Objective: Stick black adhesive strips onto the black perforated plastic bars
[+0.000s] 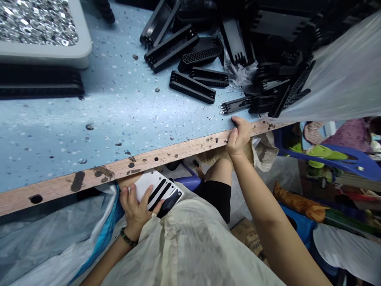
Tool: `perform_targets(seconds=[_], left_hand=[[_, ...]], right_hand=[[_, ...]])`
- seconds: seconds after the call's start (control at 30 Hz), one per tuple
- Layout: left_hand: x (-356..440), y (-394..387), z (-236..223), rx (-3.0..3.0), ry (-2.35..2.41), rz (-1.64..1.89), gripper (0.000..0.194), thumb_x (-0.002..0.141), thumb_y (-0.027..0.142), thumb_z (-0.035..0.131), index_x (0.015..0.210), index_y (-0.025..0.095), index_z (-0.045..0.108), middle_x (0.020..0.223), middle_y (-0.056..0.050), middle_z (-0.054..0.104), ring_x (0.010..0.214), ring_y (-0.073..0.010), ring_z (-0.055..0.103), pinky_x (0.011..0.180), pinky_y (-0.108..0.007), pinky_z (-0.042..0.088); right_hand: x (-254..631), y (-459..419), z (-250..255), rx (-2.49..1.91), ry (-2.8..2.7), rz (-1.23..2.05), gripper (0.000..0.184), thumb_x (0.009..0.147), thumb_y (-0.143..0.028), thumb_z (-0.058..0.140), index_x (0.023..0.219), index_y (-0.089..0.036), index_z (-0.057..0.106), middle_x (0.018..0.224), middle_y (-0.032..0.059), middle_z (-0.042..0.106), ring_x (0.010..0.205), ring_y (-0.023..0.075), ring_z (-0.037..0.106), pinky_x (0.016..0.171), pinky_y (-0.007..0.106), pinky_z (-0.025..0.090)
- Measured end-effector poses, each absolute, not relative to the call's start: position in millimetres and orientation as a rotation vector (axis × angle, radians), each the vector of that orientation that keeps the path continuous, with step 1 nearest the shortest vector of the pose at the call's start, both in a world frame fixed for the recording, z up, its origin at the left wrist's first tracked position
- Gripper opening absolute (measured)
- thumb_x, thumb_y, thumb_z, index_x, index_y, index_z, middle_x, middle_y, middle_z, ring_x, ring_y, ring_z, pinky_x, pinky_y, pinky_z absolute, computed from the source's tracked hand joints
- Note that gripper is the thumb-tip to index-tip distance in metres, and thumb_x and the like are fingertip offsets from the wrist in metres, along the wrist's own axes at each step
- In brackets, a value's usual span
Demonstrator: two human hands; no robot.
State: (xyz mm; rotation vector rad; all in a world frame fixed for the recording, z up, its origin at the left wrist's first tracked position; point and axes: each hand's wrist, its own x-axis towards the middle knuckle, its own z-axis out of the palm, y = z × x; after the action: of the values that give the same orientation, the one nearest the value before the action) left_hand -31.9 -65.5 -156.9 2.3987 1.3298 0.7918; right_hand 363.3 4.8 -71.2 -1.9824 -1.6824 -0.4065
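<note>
My left hand (135, 206), with a beaded bracelet at the wrist, is below the table edge in front of my body. Its fingers are spread over a white panel (141, 186) with black slots and small dark holes. The panel's lower part is close to my pale apron (190, 242). To the right, my right hand (240, 137) is closed around the wooden table edge (178, 149), with a fingertip on the blue top. Just beyond that hand lies a slim black plastic part (236, 105), with tiny shiny metal bits around its end.
Black plastic parts (192, 86) pile up at the back right, partly by a translucent plastic sheet (342, 75). A white tray (85, 47) of shiny metal pieces stands back left, behind a long black part (41, 84). Below are a lined bag (59, 238) and a blue plastic chair (351, 161).
</note>
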Motion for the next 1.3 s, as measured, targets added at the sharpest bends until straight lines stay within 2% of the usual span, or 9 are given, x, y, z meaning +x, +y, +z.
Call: perform_targets(seconds=[0.37, 0.7, 0.93, 1.07, 1.2, 1.3], left_hand=[[-35, -68, -152, 2.422, 1.366, 0.791, 0.057, 0.066, 0.039, 0.078, 0.115, 0.015, 0.06, 0.151, -0.019, 0.017, 0.139, -0.0435, 0.019, 0.109, -0.059, 0.028], [-34, -69, -153, 2.387, 1.376, 0.79, 0.06, 0.068, 0.037, 0.077, 0.122, 0.017, 0.058, 0.152, -0.018, 0.017, 0.139, -0.0426, 0.02, 0.11, -0.059, 0.026], [-29, -69, -156, 2.345, 1.396, 0.724, 0.059, 0.07, 0.043, 0.074, 0.123, 0.02, 0.06, 0.15, -0.017, 0.023, 0.138, -0.0413, 0.023, 0.11, -0.059, 0.025], [-23, -64, -154, 2.343, 1.355, 0.718, 0.059, 0.074, 0.046, 0.07, 0.127, 0.022, 0.059, 0.151, -0.017, 0.024, 0.139, -0.04, 0.022, 0.111, -0.058, 0.022], [-20, -64, -152, 2.307, 1.367, 0.747, 0.059, 0.077, 0.046, 0.067, 0.13, 0.023, 0.057, 0.151, -0.017, 0.026, 0.139, -0.0395, 0.023, 0.111, -0.058, 0.02], [-21, -66, -153, 2.278, 1.409, 0.774, 0.058, 0.076, 0.046, 0.067, 0.129, 0.024, 0.057, 0.15, -0.016, 0.029, 0.139, -0.0388, 0.024, 0.111, -0.057, 0.021]], right_hand=[[363, 5, -71, -1.998, -1.659, -0.383, 0.041, 0.093, -0.032, 0.027, 0.115, -0.013, 0.056, 0.111, 0.0131, 0.059, 0.105, 0.0253, 0.054, 0.093, 0.043, 0.041], [360, 6, -70, -1.943, -1.676, -0.421, 0.037, 0.091, -0.028, 0.03, 0.109, -0.013, 0.059, 0.106, 0.0119, 0.062, 0.101, 0.0249, 0.055, 0.09, 0.042, 0.041], [370, 10, -75, -2.023, -1.588, -0.292, 0.04, 0.089, -0.034, 0.03, 0.107, -0.013, 0.058, 0.109, 0.0135, 0.06, 0.105, 0.0264, 0.053, 0.095, 0.046, 0.039], [364, 0, -75, -2.101, -1.435, -0.309, 0.038, 0.091, -0.043, 0.033, 0.107, -0.017, 0.055, 0.108, 0.014, 0.057, 0.105, 0.0263, 0.05, 0.097, 0.046, 0.037], [337, -48, -101, -2.218, -0.997, -0.44, 0.037, 0.098, -0.045, 0.023, 0.11, -0.021, 0.049, 0.113, 0.0131, 0.049, 0.106, 0.0242, 0.045, 0.097, 0.047, 0.037], [326, -79, -137, -2.362, -0.862, -0.228, 0.034, 0.095, -0.044, 0.042, 0.108, -0.014, 0.051, 0.1, 0.0069, 0.053, 0.09, 0.0184, 0.053, 0.082, 0.04, 0.046]])
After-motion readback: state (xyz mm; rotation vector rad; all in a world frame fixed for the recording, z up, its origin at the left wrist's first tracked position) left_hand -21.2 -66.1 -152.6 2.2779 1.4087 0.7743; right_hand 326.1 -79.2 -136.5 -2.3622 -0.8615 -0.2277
